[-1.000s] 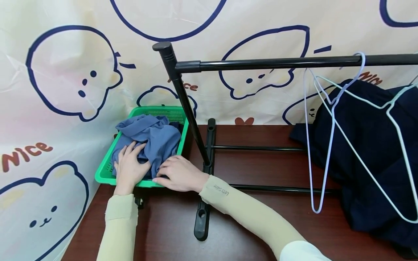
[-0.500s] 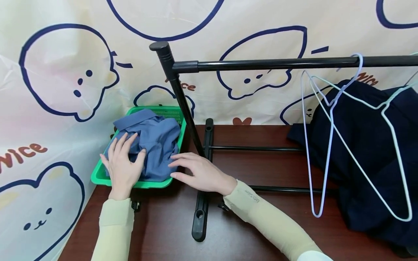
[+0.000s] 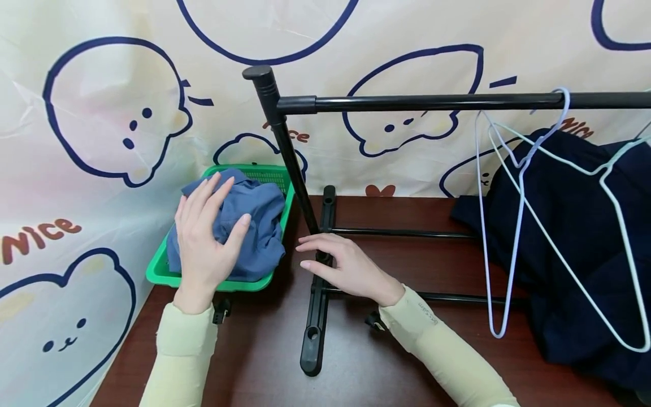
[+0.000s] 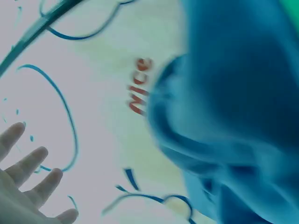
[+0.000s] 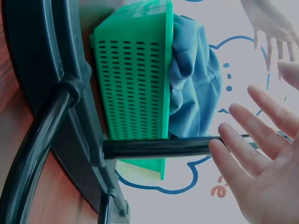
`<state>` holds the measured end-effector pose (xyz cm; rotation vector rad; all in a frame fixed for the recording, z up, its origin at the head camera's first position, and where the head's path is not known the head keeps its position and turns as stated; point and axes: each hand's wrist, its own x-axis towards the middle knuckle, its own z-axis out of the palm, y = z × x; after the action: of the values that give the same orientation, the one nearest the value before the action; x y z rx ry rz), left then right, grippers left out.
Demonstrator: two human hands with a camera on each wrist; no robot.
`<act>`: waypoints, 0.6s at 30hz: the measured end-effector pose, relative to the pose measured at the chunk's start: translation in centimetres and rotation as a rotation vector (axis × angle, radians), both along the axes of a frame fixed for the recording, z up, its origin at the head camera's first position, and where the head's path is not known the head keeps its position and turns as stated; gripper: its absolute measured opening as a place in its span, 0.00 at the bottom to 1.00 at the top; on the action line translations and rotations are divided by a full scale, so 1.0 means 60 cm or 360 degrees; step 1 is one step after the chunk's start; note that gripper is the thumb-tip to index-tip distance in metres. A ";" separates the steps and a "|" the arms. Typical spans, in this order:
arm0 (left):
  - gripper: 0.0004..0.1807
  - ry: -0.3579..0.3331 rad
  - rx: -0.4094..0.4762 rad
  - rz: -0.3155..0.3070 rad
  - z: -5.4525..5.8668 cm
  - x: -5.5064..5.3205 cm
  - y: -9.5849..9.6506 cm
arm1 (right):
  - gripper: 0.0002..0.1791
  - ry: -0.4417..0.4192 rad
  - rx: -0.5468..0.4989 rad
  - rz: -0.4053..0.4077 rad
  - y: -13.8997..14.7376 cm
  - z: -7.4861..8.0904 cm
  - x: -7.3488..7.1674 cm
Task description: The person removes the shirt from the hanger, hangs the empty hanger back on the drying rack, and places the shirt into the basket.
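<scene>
A crumpled blue garment point(image 3: 256, 226) lies heaped in a green plastic basket point(image 3: 157, 271) at the left of the table; the right wrist view shows the cloth rising above the basket's rim. Over the left part of the cloth is my left hand point(image 3: 205, 240), fingers spread and holding nothing. In the left wrist view a gap shows between its fingers and the garment. My right hand point(image 3: 351, 265) hovers beside the basket, near the upright and foot of the black clothes rack point(image 3: 386, 103), with relaxed fingers and nothing in them.
Thin pale hangers point(image 3: 519, 186) hang from the rack's bar at the right. Behind them a dark navy garment point(image 3: 574, 265) is heaped on the brown table point(image 3: 264, 356). A cartoon-printed sheet point(image 3: 122, 226) covers the wall. The rack's foot point(image 3: 312, 345) stretches toward the front.
Both hands have come away from the garment, which now sits in the basket. The left hand has lifted; the right hand has moved off to the right, past the basket's edge.
</scene>
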<state>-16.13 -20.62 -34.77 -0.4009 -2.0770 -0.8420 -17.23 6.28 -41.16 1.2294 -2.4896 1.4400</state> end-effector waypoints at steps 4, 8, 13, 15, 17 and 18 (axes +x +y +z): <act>0.35 0.0106 -0.0019 -0.0075 0.028 0.010 0.027 | 0.21 -0.0061 -0.0002 -0.0038 0.012 0.002 0.005; 0.35 0.0209 -0.0033 -0.0152 0.053 0.021 0.051 | 0.22 -0.0086 0.0000 -0.0058 0.021 0.000 0.007; 0.34 0.0320 -0.0024 -0.0277 0.082 0.030 0.079 | 0.20 -0.0105 -0.0026 -0.0083 0.031 -0.001 0.006; 0.33 0.0354 -0.0026 -0.0326 0.093 0.031 0.089 | 0.20 -0.0117 -0.0031 -0.0096 0.036 -0.001 0.005; 0.33 0.0383 -0.0037 -0.0376 0.105 0.031 0.098 | 0.21 -0.0135 -0.0032 -0.0110 0.040 -0.001 0.004; 0.32 0.0396 -0.0045 -0.0400 0.111 0.030 0.103 | 0.22 -0.0141 -0.0031 -0.0118 0.043 -0.002 0.004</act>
<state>-14.30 -14.46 -28.13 -0.7552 -1.8328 -0.8607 -16.97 8.85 -41.30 1.0811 -2.5406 1.5298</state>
